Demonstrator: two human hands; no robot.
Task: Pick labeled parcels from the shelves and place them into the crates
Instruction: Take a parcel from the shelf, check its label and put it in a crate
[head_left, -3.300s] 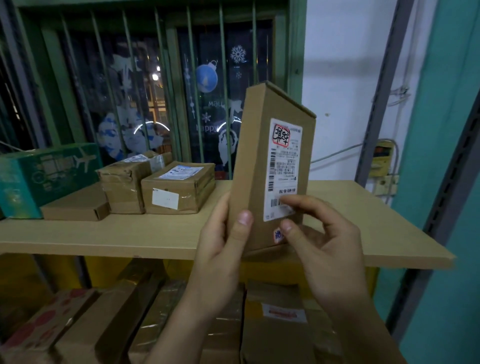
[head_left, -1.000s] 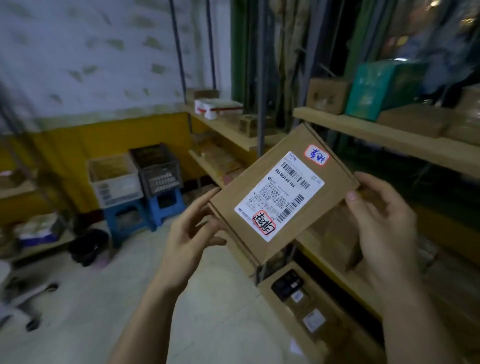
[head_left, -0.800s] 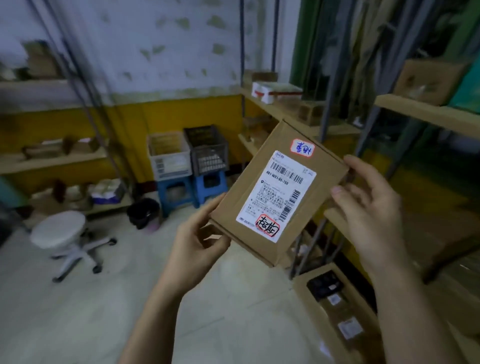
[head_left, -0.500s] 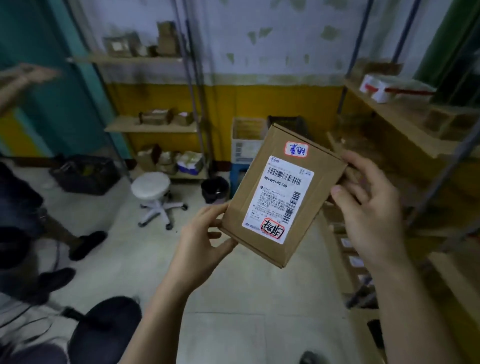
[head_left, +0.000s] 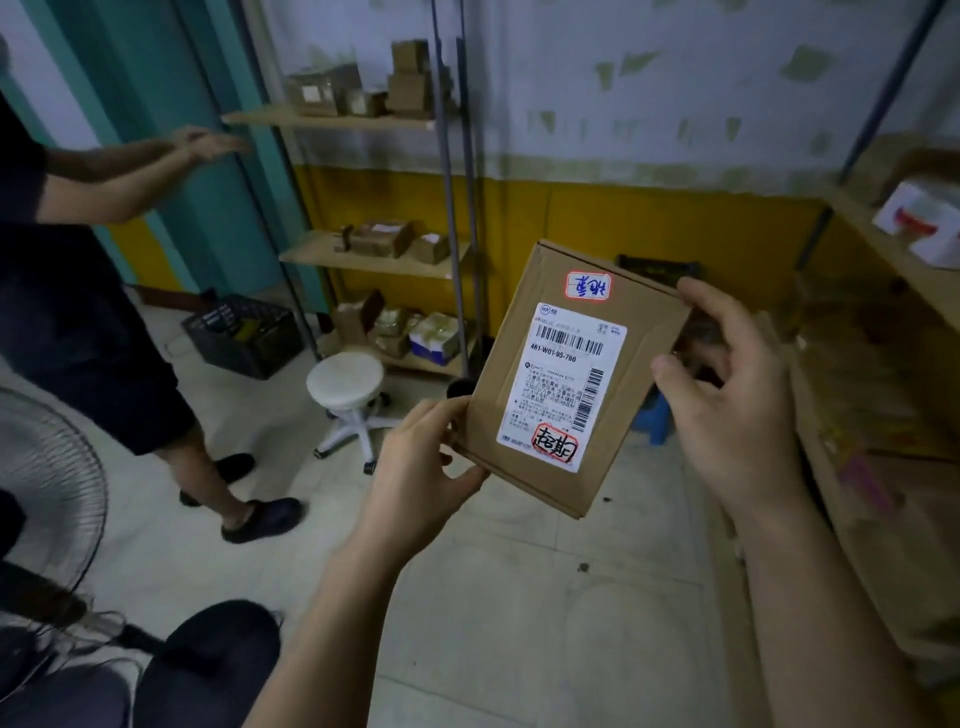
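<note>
While I am holding the parcel (head_left: 566, 374) centre-right, long axis nearly upright, left hand (head_left: 421, 457) pinching its lower left corner and right hand (head_left: 727, 395) gripping its upper right edge, a dark crate (head_left: 657, 266) is peeking out just behind.

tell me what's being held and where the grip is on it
A labelled cardboard parcel, in both hands: the left hand pinches its lower left corner, the right hand has its grip on the upper right edge.
</note>
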